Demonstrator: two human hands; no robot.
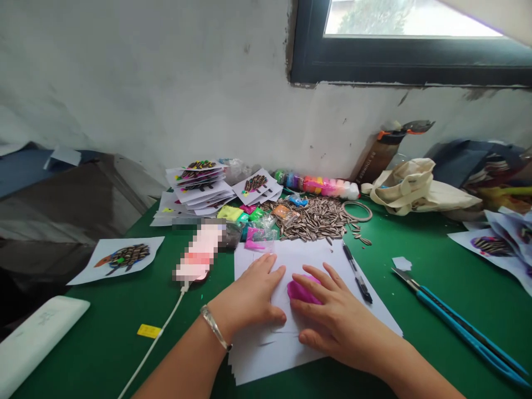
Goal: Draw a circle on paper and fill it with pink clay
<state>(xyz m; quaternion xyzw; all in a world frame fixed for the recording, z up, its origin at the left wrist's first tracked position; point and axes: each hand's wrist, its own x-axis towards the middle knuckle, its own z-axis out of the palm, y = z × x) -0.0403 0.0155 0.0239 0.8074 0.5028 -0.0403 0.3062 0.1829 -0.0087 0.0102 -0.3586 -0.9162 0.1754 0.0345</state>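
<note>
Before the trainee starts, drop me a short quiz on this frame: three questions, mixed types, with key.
1. Which hand is spread over the pink piece?
2. True or false: the pen lies on the paper.
3. What lies nearest the blade tip of the cutter?
a) seeds
b) paper scrap
c) bag

Key:
1. The right hand.
2. True; it lies along the right edge.
3. b
</note>
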